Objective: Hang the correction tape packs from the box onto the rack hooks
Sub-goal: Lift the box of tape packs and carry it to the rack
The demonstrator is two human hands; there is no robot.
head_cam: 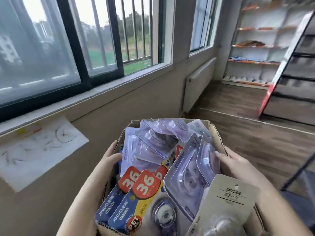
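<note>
— Between both hands: cardboard box (216, 133), correction tape packs (153, 150) heaped inside, lengthwise away from the body.

— Hands?

— Left hand (111, 155) gripped the left wall; right hand (233, 160) fingers touched a pack, nearer.

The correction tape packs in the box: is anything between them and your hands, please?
No. The packs lie uncovered in the open box. The left hand grips its left wall, and the right hand already touches a pack at its right wall.
</note>
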